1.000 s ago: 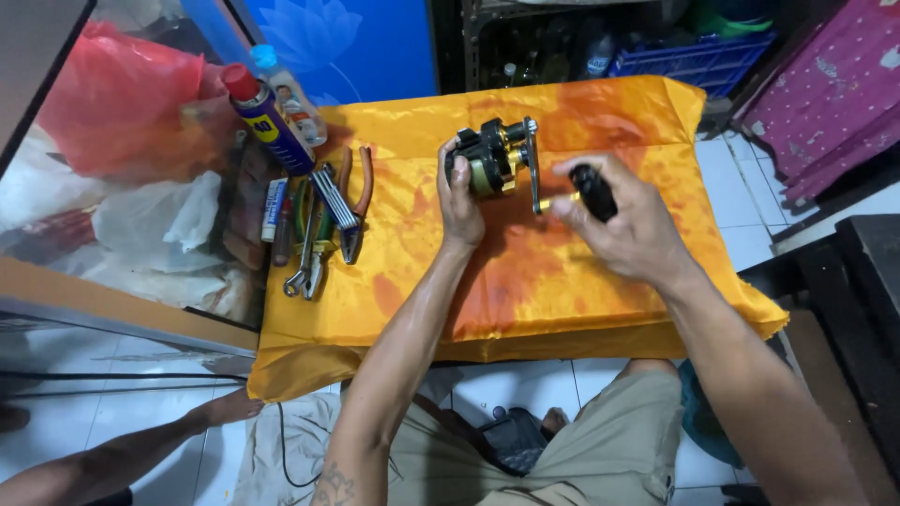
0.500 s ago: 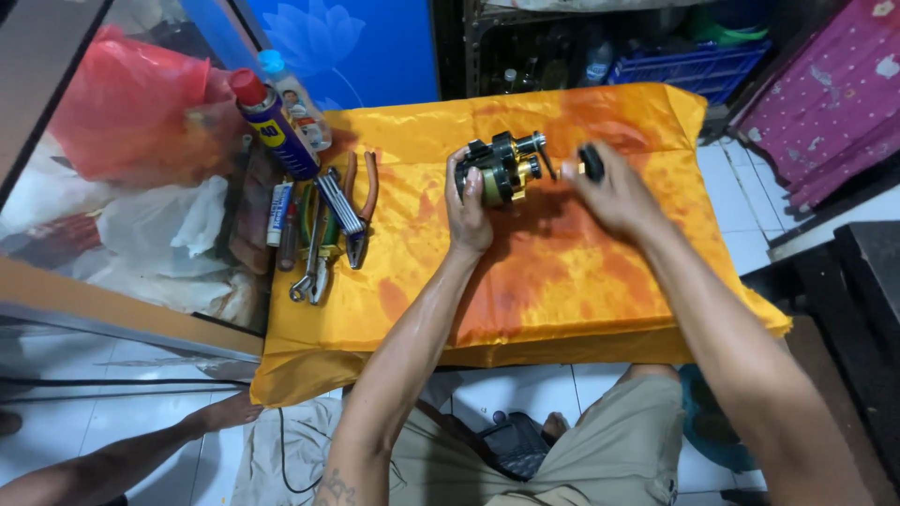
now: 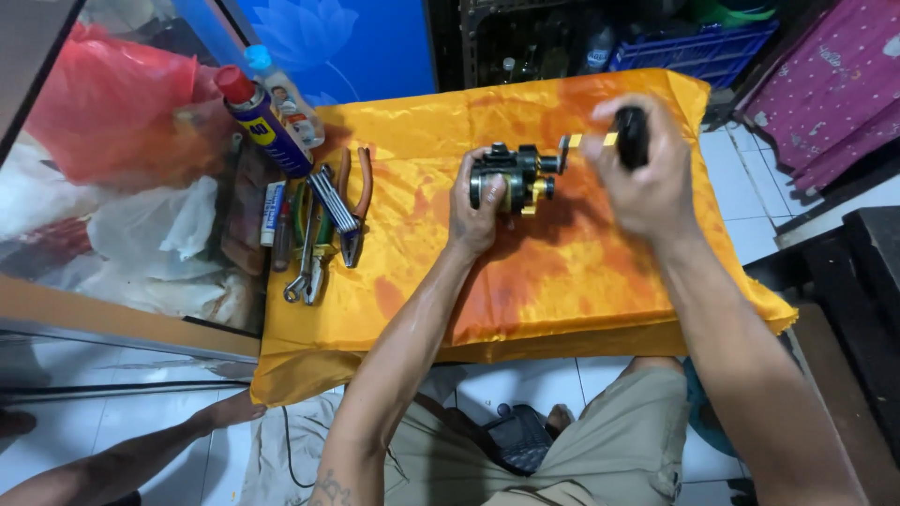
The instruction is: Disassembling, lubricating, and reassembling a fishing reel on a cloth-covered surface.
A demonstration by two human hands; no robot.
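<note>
Currently:
reel: fishing reel (image 3: 511, 180) assembled, clamped in left hand (image 3: 475, 214)
handle: black knob (image 3: 631, 137) pinched by right hand (image 3: 647, 183); blurred
tools: pliers (image 3: 356, 211) untouched

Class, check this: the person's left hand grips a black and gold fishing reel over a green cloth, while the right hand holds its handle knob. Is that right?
Not quite: the head view shows the cloth is orange-yellow, not green. The left hand does grip the fishing reel, and the right hand holds its handle knob.

One fishing reel (image 3: 511, 180), one spray can (image 3: 262, 122), one pair of pliers (image 3: 354, 211), two hands, one orange cloth (image 3: 562, 281).
</note>
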